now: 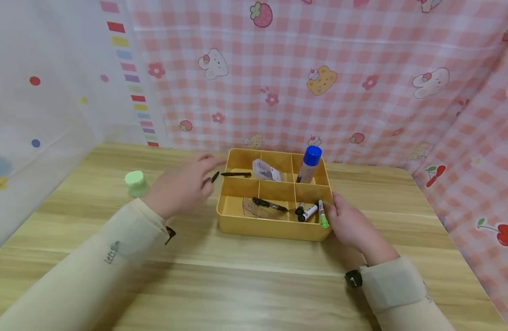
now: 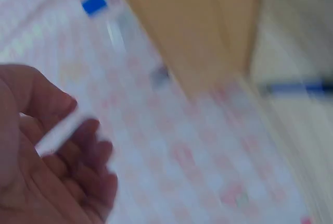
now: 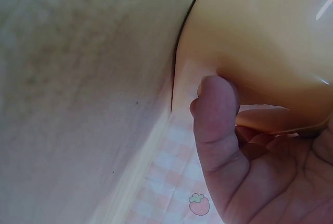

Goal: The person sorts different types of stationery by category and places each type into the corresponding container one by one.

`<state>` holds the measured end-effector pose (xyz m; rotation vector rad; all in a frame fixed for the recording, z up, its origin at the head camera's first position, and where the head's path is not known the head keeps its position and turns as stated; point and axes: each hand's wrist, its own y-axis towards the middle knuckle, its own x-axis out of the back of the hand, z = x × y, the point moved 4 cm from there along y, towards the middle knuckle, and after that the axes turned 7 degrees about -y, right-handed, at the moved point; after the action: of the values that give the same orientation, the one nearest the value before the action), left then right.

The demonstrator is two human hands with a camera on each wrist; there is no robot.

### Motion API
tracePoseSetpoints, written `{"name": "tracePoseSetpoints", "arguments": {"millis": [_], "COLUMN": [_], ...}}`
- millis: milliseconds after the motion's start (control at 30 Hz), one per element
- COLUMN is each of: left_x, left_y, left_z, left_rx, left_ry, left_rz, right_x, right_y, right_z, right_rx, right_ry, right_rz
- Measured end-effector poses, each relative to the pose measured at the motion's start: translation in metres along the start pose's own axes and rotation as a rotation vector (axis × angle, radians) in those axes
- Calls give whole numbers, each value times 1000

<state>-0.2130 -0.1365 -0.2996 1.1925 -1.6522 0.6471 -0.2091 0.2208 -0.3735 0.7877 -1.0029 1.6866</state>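
Note:
A yellow divided storage box (image 1: 274, 228) stands on the table between the hands. My right hand (image 1: 349, 220) grips its right side; in the right wrist view the thumb (image 3: 216, 114) lies against the wall. My left hand (image 1: 183, 184) hovers by the left side, fingers loosely bent, holding nothing in the left wrist view. Beside its fingers shows a dark pen-like tip (image 1: 215, 176). A black pen (image 1: 236, 174) lies across the box's left part. Inside are a blue-capped tube (image 1: 309, 165), a clear packet (image 1: 267, 171), a black marker (image 1: 270, 204) and several small markers (image 1: 308, 213).
A pale green lidded container (image 1: 136, 184) stands on the wooden table (image 1: 237, 285), left of the left hand. Pink checked cloth (image 1: 279, 78) hangs behind the table and along its right. A blurred blue pen-like thing (image 2: 296, 88) shows in the left wrist view.

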Motion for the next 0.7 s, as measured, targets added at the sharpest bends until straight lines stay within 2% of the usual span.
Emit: {"name": "tracePoseSetpoints", "arguments": {"millis": [67,133,167,300,367,433,567,700], "left_x": [15,25,27,23,19,16,14,15], "left_y": [-4,-11,-15,-34,-41,-46,-48,-46], "left_z": [25,53,67,114,128,137,144,152], "left_rx": [118,251,309,451,463,467,461,495], "left_ry": [35,62,75,86,94,87,75,-1], "left_rz": [-18,16,49,193,235,241,197,161], "right_x": [1,1,1,0,0,0,-1,-1], "right_y": [0,0,0,0,0,1,1,1], "right_z": [-1,-1,-1,-2,-2,-2,-1,-2], "right_rx": [6,11,11,5,-1,-5,-5,-8], "right_ry": [3,5,5,9,11,15,22,37], "right_rz": [1,3,5,16,20,21,19,21]}}
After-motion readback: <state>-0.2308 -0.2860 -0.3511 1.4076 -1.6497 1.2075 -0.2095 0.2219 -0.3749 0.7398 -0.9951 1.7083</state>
